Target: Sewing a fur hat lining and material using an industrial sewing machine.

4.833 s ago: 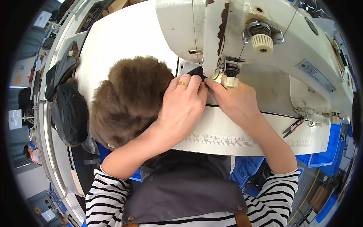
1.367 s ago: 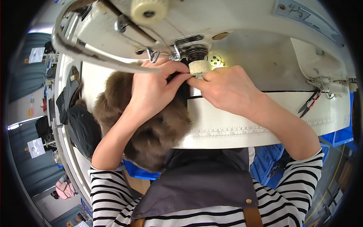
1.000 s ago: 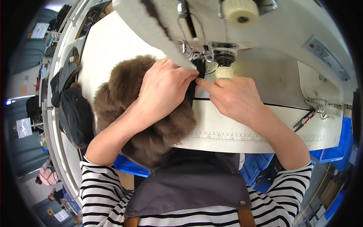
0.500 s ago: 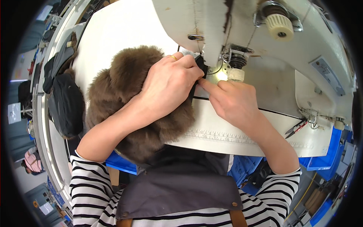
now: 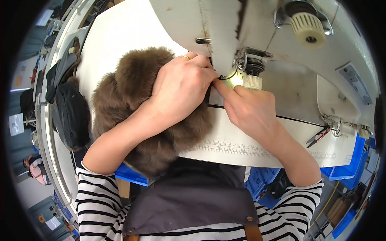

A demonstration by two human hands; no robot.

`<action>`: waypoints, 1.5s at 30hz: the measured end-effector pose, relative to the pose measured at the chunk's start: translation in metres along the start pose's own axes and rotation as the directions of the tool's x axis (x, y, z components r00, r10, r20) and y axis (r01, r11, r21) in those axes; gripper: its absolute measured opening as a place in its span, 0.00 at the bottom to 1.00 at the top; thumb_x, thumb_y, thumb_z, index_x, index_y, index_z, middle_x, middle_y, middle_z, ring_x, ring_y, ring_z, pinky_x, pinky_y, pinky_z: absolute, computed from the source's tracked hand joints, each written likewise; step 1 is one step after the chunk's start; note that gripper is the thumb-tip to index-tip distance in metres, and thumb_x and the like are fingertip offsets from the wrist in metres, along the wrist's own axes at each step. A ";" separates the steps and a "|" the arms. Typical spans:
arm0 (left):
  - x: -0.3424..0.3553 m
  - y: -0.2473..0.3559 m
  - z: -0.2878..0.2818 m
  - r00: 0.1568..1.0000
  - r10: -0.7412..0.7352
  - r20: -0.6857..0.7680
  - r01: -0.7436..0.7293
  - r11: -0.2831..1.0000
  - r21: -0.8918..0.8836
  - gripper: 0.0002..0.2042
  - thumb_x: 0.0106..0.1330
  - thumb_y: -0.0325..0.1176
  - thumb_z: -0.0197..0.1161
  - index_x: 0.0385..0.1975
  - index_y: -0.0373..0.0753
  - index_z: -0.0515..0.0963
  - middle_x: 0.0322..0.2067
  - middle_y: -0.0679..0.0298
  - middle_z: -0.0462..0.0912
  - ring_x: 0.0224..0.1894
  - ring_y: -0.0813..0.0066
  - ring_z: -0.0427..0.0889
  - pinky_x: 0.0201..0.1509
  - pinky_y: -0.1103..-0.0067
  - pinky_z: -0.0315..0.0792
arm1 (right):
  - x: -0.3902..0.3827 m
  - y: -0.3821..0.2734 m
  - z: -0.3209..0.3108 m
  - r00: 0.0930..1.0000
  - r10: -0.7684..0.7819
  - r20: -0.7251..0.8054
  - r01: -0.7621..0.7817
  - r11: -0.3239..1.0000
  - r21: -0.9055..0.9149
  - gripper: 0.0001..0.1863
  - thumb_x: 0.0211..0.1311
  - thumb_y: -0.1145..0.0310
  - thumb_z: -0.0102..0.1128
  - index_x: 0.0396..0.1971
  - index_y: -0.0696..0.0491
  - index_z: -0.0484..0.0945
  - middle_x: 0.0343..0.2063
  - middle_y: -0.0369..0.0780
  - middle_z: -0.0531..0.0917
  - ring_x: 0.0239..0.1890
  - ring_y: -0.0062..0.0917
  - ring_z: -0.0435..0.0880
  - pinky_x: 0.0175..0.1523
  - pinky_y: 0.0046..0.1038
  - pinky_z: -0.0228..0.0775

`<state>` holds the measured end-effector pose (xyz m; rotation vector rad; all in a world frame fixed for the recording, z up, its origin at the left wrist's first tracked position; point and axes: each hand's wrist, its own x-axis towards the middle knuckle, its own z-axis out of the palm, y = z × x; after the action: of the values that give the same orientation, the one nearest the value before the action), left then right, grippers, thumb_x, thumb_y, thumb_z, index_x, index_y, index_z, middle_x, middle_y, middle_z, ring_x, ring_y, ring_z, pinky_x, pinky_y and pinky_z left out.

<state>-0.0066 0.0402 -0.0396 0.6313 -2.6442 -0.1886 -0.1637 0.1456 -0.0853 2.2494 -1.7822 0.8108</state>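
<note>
A brown fur piece is bunched on the desk, to the left of the sewing machine, and is partly covered by the left forearm. Beside the fur, a strip of black cloth is seen under the fingers, near the machine's lit working spot. The cloth appears to be pinched between the thumb and fingers of the left hand, while the index finger of the right hand is stretched out to the same edge, its other fingers curled; whether anything is gripped by the right hand cannot be told. The needle is hidden by the machine's head, so its gap from the fingertips cannot be judged. A pricked finger may be risked if the machine is run with the fingertips placed so close. A crooked or puckered seam could be caused by the bulky fur dragging on the cloth, and loose hairs could be caught in the stitching. The cloth's edge might also be let slip if the two hands are pulled unevenly. Farther right, red-handled snips are laid near the desk's edge, where they could be knocked by the right forearm.
</note>
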 end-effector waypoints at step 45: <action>0.023 -0.137 -0.028 0.504 -0.076 0.860 0.857 0.164 -0.488 0.10 0.68 0.29 0.54 0.40 0.33 0.81 0.42 0.58 0.84 0.48 0.73 0.80 0.59 0.78 0.71 | 0.022 -0.079 0.003 0.542 0.610 0.578 -0.189 -0.582 0.791 0.18 0.75 0.65 0.46 0.56 0.60 0.72 0.44 0.43 0.80 0.30 0.20 0.81 0.34 0.20 0.71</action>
<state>0.0421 -0.0930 -0.0360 1.1564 -2.0093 -2.4073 -0.0857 0.1470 -0.0607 0.4208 -2.0783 3.8326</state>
